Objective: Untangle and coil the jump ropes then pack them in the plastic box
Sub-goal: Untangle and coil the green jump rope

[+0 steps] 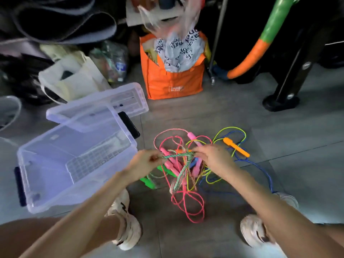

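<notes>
Jump ropes (188,164) (one tangled heap): our left hand (143,162) and right hand (214,157) pinch what looks like the green twisted rope (175,156) taut, beside the plastic box (46,185).

This looks like a storage corner in a home. The floor (204,112) has grey tiles, and an orange shopping bag (173,79) stuffed with plastic bags stands on it. Left of this bag there is a cream tote bag (74,79) and a clear bag of empty bottles (113,60). Further left lies a pile of dark mats (61,23). Right of the orange bag leans a green and orange foam tube (260,45), beside black metal legs (286,90).
</notes>
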Tool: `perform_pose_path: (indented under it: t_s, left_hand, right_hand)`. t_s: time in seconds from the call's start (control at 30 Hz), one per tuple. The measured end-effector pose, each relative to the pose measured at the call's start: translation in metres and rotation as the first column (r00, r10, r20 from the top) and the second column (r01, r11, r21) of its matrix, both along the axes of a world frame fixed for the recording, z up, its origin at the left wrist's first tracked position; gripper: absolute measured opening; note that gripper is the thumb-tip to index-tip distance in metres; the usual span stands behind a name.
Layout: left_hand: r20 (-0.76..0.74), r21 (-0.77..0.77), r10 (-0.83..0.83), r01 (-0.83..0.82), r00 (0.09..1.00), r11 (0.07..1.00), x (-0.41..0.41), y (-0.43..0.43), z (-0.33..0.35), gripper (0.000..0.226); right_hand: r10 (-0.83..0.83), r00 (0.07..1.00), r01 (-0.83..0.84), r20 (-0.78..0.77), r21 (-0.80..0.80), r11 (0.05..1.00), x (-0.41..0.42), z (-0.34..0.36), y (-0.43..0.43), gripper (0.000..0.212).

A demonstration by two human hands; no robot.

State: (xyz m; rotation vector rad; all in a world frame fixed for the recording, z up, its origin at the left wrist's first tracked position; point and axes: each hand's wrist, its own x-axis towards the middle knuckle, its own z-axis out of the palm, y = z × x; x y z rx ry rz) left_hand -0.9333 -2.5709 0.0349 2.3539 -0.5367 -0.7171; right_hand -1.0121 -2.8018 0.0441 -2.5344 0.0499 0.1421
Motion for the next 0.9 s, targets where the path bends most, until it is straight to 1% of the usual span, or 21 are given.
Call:
perform_pose_path:
  t_s: [0.07,0.1,0.13,0.17,0.2,0.23,0.27,0.3,0.33,0.37,0.4,0.43,0.47,0.53,0.6,0.63,0.7,0.77,0.8,0.87,0.9]
  left_hand:
    - [0.026,-0.038,0.063,-0.062,0.998,0.997,-0.003,0.015,0.024,0.022]
    - [0.031,-0.081,0.105,-0.103,0.994,0.991,-0.007,0.022,0.035,0.023]
    - [0.04,-0.129,0.134,-0.128,0.99,0.983,-0.012,0.026,0.047,0.025]
    - [0.054,-0.163,0.142,-0.132,0.988,0.978,-0.018,0.025,0.06,0.026]
    - [0.071,-0.187,0.122,-0.107,0.99,0.977,-0.025,0.021,0.074,0.024]
    - [0.087,-0.197,0.089,-0.071,0.992,0.978,-0.032,0.012,0.088,0.018]
    - [0.106,-0.215,0.05,-0.026,0.993,0.976,-0.038,0.002,0.104,0.015]
    - [0.142,-0.246,0.018,0.018,0.99,0.969,-0.045,-0.009,0.122,0.022]
    - [0.182,-0.281,0.006,0.046,0.983,0.959,-0.05,-0.017,0.139,0.028]
    - [0.212,-0.323,0.017,0.053,0.977,0.945,-0.053,-0.022,0.156,0.025]
    - [0.226,-0.364,0.039,0.047,0.973,0.93,-0.054,-0.024,0.17,0.019]
    - [0.228,-0.391,0.063,0.032,0.972,0.92,-0.054,-0.023,0.182,0.017]
    - [0.224,-0.411,0.084,0.016,0.971,0.911,-0.054,-0.02,0.191,0.019]
    - [0.194,-0.439,0.098,-0.003,0.976,0.899,-0.056,-0.012,0.198,0.02]
    - [0.154,-0.461,0.108,-0.025,0.982,0.887,-0.055,-0.003,0.194,0.024]
    - [0.145,-0.47,0.123,-0.041,0.982,0.882,-0.053,0.001,0.191,0.027]
    - [0.12,-0.48,0.161,-0.085,0.98,0.873,-0.046,0.01,0.184,0.035]
    - [0.091,-0.477,0.193,-0.127,0.977,0.87,-0.038,0.015,0.181,0.037]
    - [0.068,-0.484,0.207,-0.149,0.976,0.862,-0.035,0.015,0.18,0.036]
    - [0.014,-0.498,0.217,-0.182,0.976,0.848,-0.029,0.012,0.179,0.034]
    - [-0.005,-0.498,0.225,-0.198,0.974,0.844,-0.027,0.01,0.179,0.033]
  right_hand:
    - [-0.148,0.984,0.151,0.103,-0.025,0.988,-0.005,0.05,-0.026,0.016]
    - [-0.232,0.958,0.236,0.168,-0.007,0.972,-0.008,0.073,-0.037,0.014]
    - [-0.271,0.937,0.279,0.222,-0.006,0.96,-0.011,0.092,-0.047,0.014]
    - [-0.255,0.933,0.272,0.255,-0.032,0.962,-0.015,0.108,-0.05,0.013]
    - [-0.202,0.945,0.223,0.257,-0.056,0.973,-0.02,0.122,-0.044,0.014]
    - [-0.135,0.966,0.143,0.219,-0.022,0.989,-0.026,0.135,-0.032,0.021]
    - [-0.073,0.986,0.063,0.148,0.072,0.995,-0.03,0.141,-0.016,0.031]
    - [-0.008,0.996,-0.008,0.087,0.177,0.984,-0.036,0.147,0.003,0.04]
    - [0.045,0.998,-0.053,0.038,0.267,0.962,-0.039,0.151,0.019,0.043]
    - [0.082,0.996,-0.084,0.019,0.349,0.933,-0.042,0.153,0.034,0.037]
    - [0.084,0.996,-0.083,0.017,0.415,0.906,-0.045,0.153,0.044,0.023]
    - [0.05,0.998,-0.063,0.041,0.467,0.882,-0.048,0.158,0.049,0.007]
    - [0.002,0.997,-0.042,0.08,0.494,0.868,-0.05,0.166,0.051,0.012]
    - [-0.055,0.979,-0.048,0.197,0.483,0.874,-0.051,0.19,0.048,0.017]
    - [-0.079,0.94,-0.081,0.333,0.441,0.894,-0.044,0.222,0.04,0.018]
    - [-0.112,0.913,-0.084,0.393,0.451,0.889,-0.039,0.239,0.035,0.021]
    - [-0.267,0.845,-0.057,0.463,0.574,0.817,-0.025,0.273,0.021,0.026]
    - [-0.455,0.752,-0.059,0.477,0.736,0.675,-0.013,0.309,0.006,0.029]
    - [-0.533,0.7,-0.092,0.476,0.799,0.594,-0.008,0.326,-0.003,0.03]
    - [-0.648,0.605,-0.18,0.463,0.872,0.454,0.004,0.345,-0.02,0.03]
    - [-0.694,0.562,-0.168,0.449,0.884,0.436,0.01,0.345,-0.03,0.03]
